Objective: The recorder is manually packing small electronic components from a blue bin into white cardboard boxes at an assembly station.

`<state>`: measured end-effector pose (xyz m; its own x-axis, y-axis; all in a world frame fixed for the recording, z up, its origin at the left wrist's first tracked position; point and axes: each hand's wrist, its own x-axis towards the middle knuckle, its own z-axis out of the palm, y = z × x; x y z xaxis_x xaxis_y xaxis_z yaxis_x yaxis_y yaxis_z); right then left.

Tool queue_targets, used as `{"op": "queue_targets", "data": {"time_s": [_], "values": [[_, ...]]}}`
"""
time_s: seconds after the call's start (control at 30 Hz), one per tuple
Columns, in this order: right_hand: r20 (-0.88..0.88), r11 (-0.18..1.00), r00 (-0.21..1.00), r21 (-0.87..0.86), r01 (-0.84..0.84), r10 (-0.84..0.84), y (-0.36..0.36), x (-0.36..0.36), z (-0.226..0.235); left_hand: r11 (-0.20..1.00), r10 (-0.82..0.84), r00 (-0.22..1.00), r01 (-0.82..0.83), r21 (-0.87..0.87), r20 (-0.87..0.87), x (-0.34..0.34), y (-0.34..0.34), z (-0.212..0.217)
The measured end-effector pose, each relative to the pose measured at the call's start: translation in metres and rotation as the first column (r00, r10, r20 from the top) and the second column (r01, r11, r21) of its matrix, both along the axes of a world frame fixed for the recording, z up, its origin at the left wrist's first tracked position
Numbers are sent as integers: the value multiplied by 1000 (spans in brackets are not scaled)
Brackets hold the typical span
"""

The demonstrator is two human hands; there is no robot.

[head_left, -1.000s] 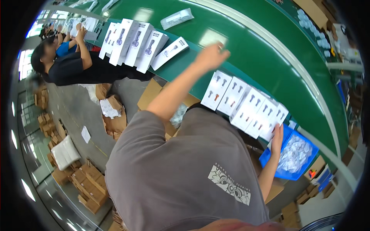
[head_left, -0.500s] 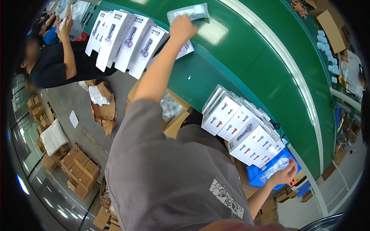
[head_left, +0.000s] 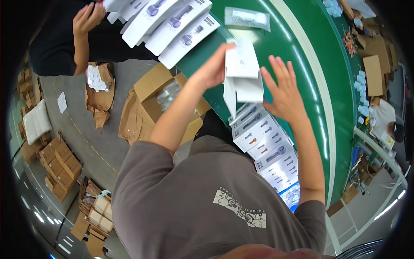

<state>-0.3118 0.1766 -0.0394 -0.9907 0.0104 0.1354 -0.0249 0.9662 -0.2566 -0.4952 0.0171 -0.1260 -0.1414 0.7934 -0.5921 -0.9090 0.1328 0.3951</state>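
A white folded carton (head_left: 242,73) is held up over the green conveyor belt (head_left: 297,56), gripped at its left edge by the closed fingers of the left hand (head_left: 214,67). The right hand (head_left: 282,88) is spread open with nothing held, its fingers just beside the carton's right side. Below the carton a row of white printed boxes (head_left: 267,144) is stacked along the belt's near edge, and an open cardboard box (head_left: 166,101) is seen on the floor.

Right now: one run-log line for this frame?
left hand: holds open white cardboard box | right hand: open beside box | below: white box row, green belt
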Motion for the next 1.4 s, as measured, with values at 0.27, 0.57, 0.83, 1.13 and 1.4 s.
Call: {"op": "queue_targets", "data": {"time_s": [0.27, 0.57, 0.83, 1.13, 1.4], "values": [[-37, 924, 998, -381, 37, -56, -42, -26, -35, 943, 326, 936, -310, 124, -136, 85, -54, -21], [633, 767, 608, -638, 59, 479, 32, -106, -62, 913, 269, 648, -407, -25, -712, 96, -106, 1], [354, 928, 864, 236, 288, -358, 104, -216, -252, 989, -149, 248, 45, -143, -957, 110, -159, 27], [212, 882, 917, -269, 388, -339, 123, -132, -165, 994, -81, 543, -19, -108, -836, 107, -158, 57], [-160, 91, 855, -987, -133, -494, -31, -1, 47, 984, -172, 464, 121, -130, -869, 119, -135, 85]]}}
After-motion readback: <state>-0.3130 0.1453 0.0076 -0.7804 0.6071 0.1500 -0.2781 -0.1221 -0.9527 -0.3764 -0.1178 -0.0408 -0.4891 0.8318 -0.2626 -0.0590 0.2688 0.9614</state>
